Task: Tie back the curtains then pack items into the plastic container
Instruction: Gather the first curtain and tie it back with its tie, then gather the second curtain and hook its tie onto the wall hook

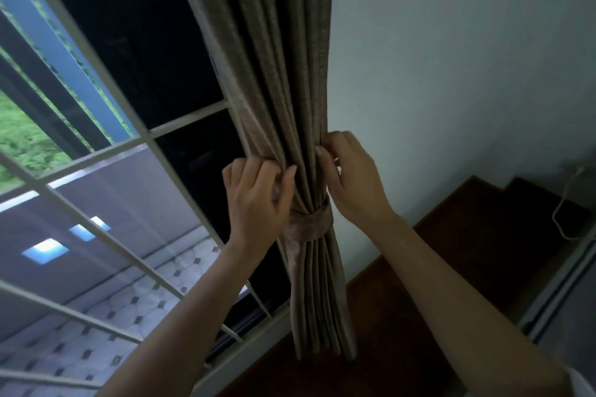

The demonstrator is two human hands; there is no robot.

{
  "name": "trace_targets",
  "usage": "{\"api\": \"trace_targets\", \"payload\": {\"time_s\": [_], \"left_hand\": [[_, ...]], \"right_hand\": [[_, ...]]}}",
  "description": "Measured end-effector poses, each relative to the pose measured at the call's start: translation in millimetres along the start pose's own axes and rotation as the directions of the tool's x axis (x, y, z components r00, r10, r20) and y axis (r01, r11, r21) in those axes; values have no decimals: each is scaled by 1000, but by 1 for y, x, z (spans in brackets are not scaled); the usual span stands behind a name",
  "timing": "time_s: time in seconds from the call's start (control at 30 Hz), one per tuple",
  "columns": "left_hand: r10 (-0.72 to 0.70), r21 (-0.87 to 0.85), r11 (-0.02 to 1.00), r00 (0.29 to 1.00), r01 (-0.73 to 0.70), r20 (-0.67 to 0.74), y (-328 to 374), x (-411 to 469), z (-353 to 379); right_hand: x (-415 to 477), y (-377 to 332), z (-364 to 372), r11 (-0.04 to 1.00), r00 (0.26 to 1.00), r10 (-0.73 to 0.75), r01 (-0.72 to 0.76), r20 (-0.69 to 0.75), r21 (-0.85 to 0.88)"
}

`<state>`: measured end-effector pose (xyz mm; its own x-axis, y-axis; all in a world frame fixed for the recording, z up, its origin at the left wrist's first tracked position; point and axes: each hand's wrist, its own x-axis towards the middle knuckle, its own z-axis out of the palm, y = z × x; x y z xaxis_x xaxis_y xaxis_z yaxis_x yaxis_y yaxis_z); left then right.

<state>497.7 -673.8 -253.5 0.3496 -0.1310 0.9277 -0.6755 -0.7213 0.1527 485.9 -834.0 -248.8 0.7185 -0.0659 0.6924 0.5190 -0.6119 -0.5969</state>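
Fingers (292, 171) of the left hand (258, 203) curl into the folds. The right hand (351, 184) pinches the pleat edge opposite, both just above the tieback (309, 224). The curtain (274, 74) hangs gathered between window (129, 42) and wall (451, 74). It's soft, limp cloth and looks fairly weighty. I'd take it by the pleats, near the band, where it's bunched firm.

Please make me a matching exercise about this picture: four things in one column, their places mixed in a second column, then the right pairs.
1 left hand
2 right hand
3 tie-back
4 white cable

A wrapped round the curtain, below both hands
B pinching the curtain on its wall side
C far right, over the brown floor
D pinching the curtain on its window side

Pairs: 1-D; 2-B; 3-A; 4-C
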Motion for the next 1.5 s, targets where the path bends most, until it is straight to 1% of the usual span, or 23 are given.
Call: {"api": "trace_targets", "payload": {"time_s": [0.07, 0.1, 0.23, 0.43, 0.5, 0.53, 0.57, 0.63, 0.67, 0.7, 0.73, 0.8, 0.83, 0.9, 1.03, 1.1, 1.2, 1.37, 1.5], "left_hand": [[-18, 6, 1000, 1000, 18, 12, -2, -2, 3], [-28, 9, 1000, 1000, 28, 9, -3, -3, 4], [-60, 15, 998, 998, 60, -3, -2, -5, 4], [-54, 82, 995, 997, 50, 53, -5, -1, -19], [-14, 99, 995, 994, 3, 109, -11, -2, -34], [15, 99, 995, 989, -30, 145, -15, -3, -43], [42, 101, 993, 984, -60, 172, -19, -4, -54], [59, 136, 987, 981, -85, 183, -30, -2, -80], [54, 171, 982, 984, -83, 167, -37, 2, -96], [50, 211, 974, 989, -79, 140, -43, 8, -113], [48, 250, 966, 993, -73, 105, -49, 15, -132], [48, 315, 948, 999, -52, 22, -60, 32, -173], [50, 347, 937, 999, -41, -17, -67, 40, -196], [47, 432, 902, 996, -12, -70, -81, 55, -245], [23, 637, 766, 987, 85, -159, -114, 60, -350], [-20, 719, 677, 981, 157, -195, -127, 51, -406], [-86, 817, 532, 974, 224, -211, -144, 27, -488], [-195, 905, 262, 937, 335, -291, -161, -33, -628], [-236, 921, 44, 900, 386, -366, -155, -80, -731]], "right_hand": [[-3, 1, 9, 999, 1000, -4, 3, -12, -54], [-4, 1, 12, 998, 1000, 6, -7, -28, -55], [-12, -2, 24, 996, 995, 79, -77, -55, 44], [-9, -15, 28, 993, 988, 111, -105, -111, 59], [-6, -26, 23, 978, 969, 181, -160, -167, 130], [-4, -34, 20, 967, 953, 209, -169, -220, 189], [-1, -44, 15, 962, 931, 211, -144, -296, 233], [8, -71, 8, 971, 874, 137, -24, -465, 240], [13, -87, 7, 978, 848, 58, 57, -527, 198], [17, -104, 8, 982, 828, -43, 139, -558, 130], [18, -122, 11, 974, 813, -152, 219, -562, 53], [20, -157, 26, 929, 791, -340, 368, -509, -50], [20, -174, 38, 903, 790, -406, 424, -460, -69], [21, -208, 68, 865, 801, -479, 501, -359, -37], [21, -277, 137, 800, 794, -559, 593, -239, 97], [17, -317, 170, 765, 778, -593, 625, -210, 156], [3, -382, 222, 705, 757, -623, 653, -197, 278], [-43, -487, 306, 581, 714, -676, 668, -181, 465], [-82, -571, 356, 464, 670, -708, 678, -222, 570]]}}
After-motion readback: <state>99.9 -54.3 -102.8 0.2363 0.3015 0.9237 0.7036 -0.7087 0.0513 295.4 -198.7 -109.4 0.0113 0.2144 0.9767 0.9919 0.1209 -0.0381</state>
